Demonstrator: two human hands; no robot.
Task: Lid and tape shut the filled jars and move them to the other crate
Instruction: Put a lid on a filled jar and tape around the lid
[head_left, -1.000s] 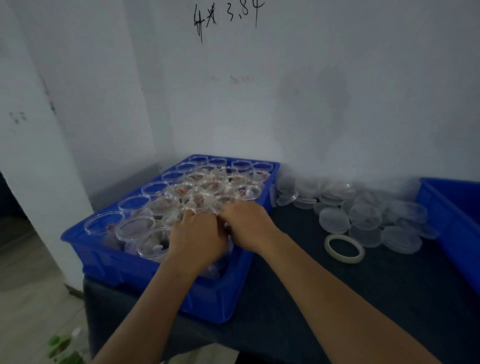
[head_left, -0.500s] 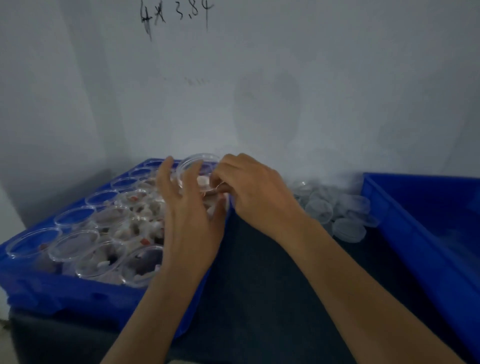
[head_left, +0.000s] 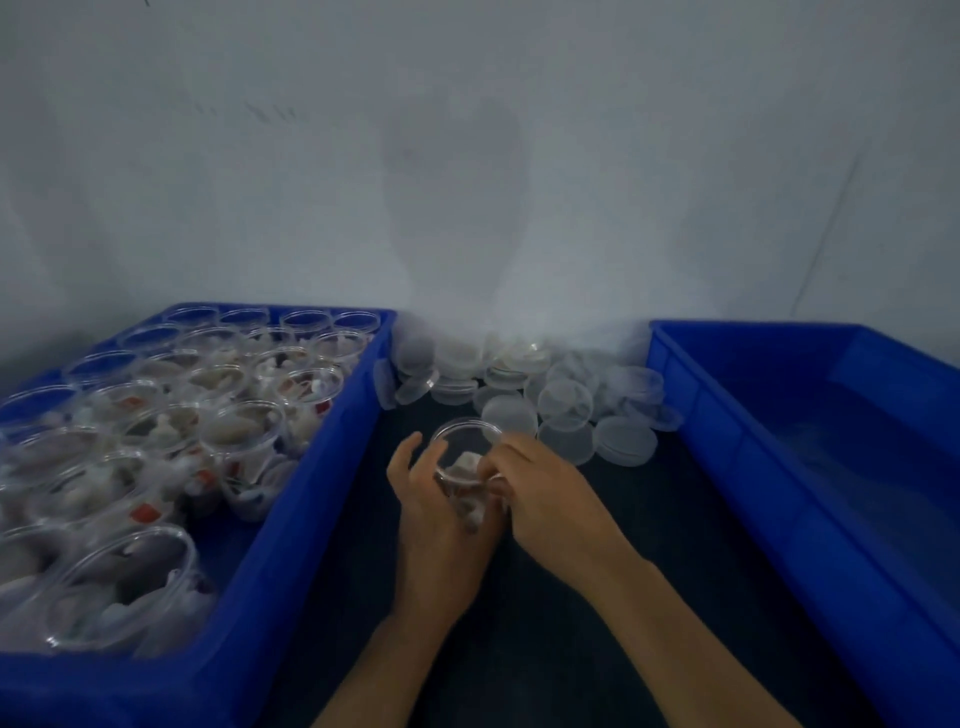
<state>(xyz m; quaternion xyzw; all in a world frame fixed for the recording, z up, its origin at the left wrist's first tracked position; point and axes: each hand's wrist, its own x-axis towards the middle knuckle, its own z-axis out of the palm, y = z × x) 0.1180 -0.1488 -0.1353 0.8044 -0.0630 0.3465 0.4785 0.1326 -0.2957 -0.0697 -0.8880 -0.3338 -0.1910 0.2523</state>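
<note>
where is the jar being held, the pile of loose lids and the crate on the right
jar (head_left: 464, 452), head view, clear wall under the rim
pile of loose lids (head_left: 564, 399), head view, face of one lid
right crate (head_left: 727, 441), head view, its inner left wall

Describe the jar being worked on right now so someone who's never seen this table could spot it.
Between the two blue crates, the left crate packed with jars and the right crate not, lies a dark strip of table. There both hands grip one clear, lidless jar, in front of the loose lids. It is the only jar outside a crate.
</note>
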